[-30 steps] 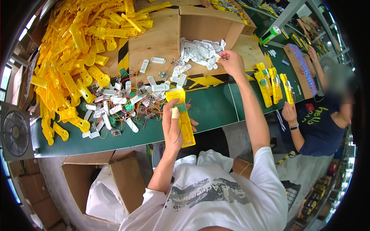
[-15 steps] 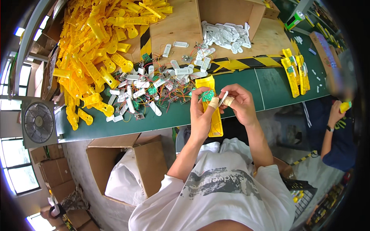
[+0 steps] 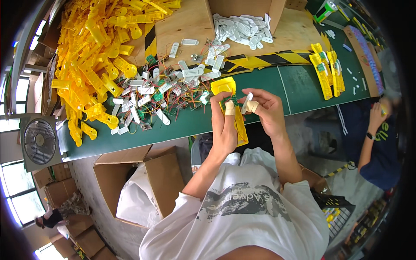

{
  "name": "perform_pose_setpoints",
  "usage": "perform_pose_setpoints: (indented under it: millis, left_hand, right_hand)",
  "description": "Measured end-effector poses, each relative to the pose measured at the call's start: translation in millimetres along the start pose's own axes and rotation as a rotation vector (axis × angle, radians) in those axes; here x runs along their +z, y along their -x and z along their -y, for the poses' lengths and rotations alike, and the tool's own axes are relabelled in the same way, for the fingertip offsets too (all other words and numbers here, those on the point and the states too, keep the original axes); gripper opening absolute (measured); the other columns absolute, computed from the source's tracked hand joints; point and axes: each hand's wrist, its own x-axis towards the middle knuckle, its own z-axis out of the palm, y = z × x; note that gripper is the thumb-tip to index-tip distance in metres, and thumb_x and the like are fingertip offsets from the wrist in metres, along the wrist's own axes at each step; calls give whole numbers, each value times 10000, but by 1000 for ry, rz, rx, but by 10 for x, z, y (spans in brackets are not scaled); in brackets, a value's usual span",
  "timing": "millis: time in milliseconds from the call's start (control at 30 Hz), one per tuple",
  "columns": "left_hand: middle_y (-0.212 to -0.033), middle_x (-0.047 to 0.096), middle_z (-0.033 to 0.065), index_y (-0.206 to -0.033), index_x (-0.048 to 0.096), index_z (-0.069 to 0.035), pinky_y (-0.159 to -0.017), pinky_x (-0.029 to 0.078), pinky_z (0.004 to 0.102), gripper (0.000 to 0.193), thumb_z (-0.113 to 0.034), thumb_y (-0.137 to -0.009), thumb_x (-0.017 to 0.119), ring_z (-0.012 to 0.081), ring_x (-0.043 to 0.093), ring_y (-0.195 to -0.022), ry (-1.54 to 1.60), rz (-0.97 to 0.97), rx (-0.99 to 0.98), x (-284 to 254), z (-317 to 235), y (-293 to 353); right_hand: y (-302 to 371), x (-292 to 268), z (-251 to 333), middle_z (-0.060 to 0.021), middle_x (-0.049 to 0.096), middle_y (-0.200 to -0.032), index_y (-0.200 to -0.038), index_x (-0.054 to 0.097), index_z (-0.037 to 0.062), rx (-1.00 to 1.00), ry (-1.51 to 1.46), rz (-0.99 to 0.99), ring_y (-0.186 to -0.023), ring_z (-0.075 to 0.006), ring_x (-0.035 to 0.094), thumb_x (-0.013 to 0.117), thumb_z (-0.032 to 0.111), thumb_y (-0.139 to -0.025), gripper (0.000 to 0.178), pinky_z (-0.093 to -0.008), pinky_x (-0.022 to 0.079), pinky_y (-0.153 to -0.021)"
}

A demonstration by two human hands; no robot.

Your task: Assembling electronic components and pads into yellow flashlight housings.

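The head view shows the left hand (image 3: 223,128) holding a long yellow plastic casing (image 3: 239,128), its fingers curled about the far part, beside a small green circuit board (image 3: 234,100). The casing is held over the near edge of the counter. The right hand (image 3: 271,113) is just to the right, its grip pinching a small white plastic piece (image 3: 248,99); whether this touches the board, I cannot tell. To work well here, I think the left grip should keep the casing steady, and the right should take the piece lightly by its edges, without pressing the board.

The green counter (image 3: 264,78) carries, on the left, a tangle of wired parts (image 3: 160,91) and a high heap of yellow plastic casings (image 3: 93,52). On the far side, white oval pieces (image 3: 242,30) lie at an open brown cardboard box (image 3: 277,15). In the room, a grey fan (image 3: 40,136) stands left, and a co-worker in a navy shirt (image 3: 381,162) is at right.
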Motion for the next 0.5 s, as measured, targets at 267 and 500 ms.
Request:
perform_pose_setpoints:
  millis: [267, 500]
  left_hand:
    - [-874, 586, 102, -1220, 402, -9, -549, 480, 272, 201, -96, -1043, 364, 129, 569, -641, -499, 102, 221, -73, 123, -31]
    - [-799, 570, 108, -1178, 407, 15, -506, 456, 284, 167, -51, -1028, 374, 141, 564, -587, -504, 101, 215, 19, 13, -39]
  right_hand:
    - [73, 6, 96, -163, 712, -1074, -1224, 618, -87, 49, 244, 21, -923, -161, 693, 682, 35, -898, 354, -286, 583, -789]
    - [130, -57, 73, -117, 718, -1084, -1221, 645, -43, 54, 297, 64, -920, -125, 678, 672, 9, -899, 327, -263, 572, -796]
